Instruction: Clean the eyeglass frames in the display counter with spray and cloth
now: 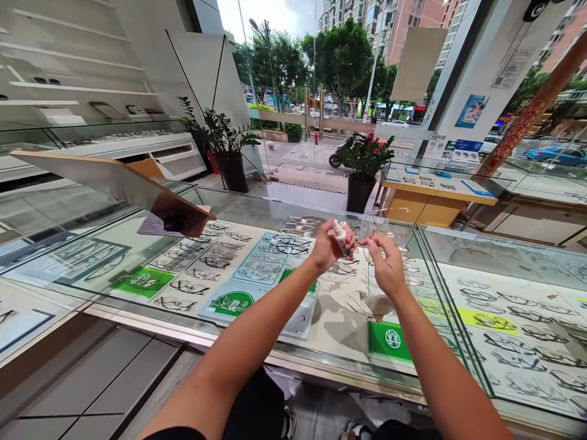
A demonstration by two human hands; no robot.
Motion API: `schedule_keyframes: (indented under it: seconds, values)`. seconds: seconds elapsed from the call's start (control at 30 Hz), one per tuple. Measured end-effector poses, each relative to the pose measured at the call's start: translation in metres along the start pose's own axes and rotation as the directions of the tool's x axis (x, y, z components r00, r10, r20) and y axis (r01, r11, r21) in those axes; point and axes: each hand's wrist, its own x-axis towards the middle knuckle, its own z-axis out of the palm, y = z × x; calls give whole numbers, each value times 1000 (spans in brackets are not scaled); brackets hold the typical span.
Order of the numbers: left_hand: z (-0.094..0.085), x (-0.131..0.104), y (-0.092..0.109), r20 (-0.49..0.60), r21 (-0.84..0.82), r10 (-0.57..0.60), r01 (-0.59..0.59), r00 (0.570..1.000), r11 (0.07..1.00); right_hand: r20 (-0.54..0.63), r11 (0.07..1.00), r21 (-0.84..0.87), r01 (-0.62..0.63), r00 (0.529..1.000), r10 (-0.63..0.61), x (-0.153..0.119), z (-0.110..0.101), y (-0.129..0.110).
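Raised over the glass display counter, my left hand [326, 247] is wrapped round a small white bottle [340, 231] with its nozzle tilted up. Just to the right, my right hand [386, 261] pinches a thin-framed pair of glasses [370, 227], one temple of which sticks out to the right. The fingertips of both hands are close together but apart. Below my right hand a crumpled beige cloth [367, 304] lies on the counter, behind a green card with a white logo [389, 342].
Rows of glasses [215, 261] fill the counter [334, 360] on both sides. A mirror panel [123, 183] leans at the left. Potted plants [233, 171] and a wooden display table [413, 205] stand beyond.
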Motion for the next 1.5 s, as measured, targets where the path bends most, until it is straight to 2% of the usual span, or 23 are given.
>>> schedule_keyframes:
  seconds: [0.1, 0.2, 0.47, 0.57, 0.7, 0.83, 0.97, 1.1, 1.2, 1.5]
  values:
    - [-2, 4, -7, -63, 154, 152, -141, 986, 978, 46, 996, 69, -53, 998, 50, -1, 1, -2]
    - [-3, 6, -14, -101, 366, 288, -233, 952, 901, 92, 986, 128, -108, 991, 96, -2, 4, -5]
    - [-2, 4, -15, -144, 609, 426, -260, 893, 749, 157, 953, 254, -165, 979, 128, -4, 10, -6]
    - [-2, 3, -15, -146, 643, 437, -251, 888, 724, 168, 944, 285, -168, 978, 123, -4, 11, -7]
    - [-3, 3, -16, -110, 623, 404, -254, 908, 740, 171, 938, 300, -172, 977, 124, -3, 10, -7]
    - [-1, 2, -15, -104, 626, 411, -261, 906, 735, 116, 928, 327, -178, 982, 147, 1, 7, -2]
    - [4, -1, -13, -49, 705, 427, -272, 903, 655, 38, 874, 436, -212, 975, 218, 7, 2, 6]
    - [10, -6, -13, 24, 785, 407, -269, 913, 558, 33, 771, 587, -247, 959, 282, 10, 0, 7]
    - [13, -9, -14, 48, 814, 379, -256, 924, 521, 42, 712, 653, -259, 951, 307, 10, 0, 6]
    - [15, -10, -12, 91, 842, 365, -267, 927, 468, 59, 696, 672, -255, 955, 292, 10, 0, 2]
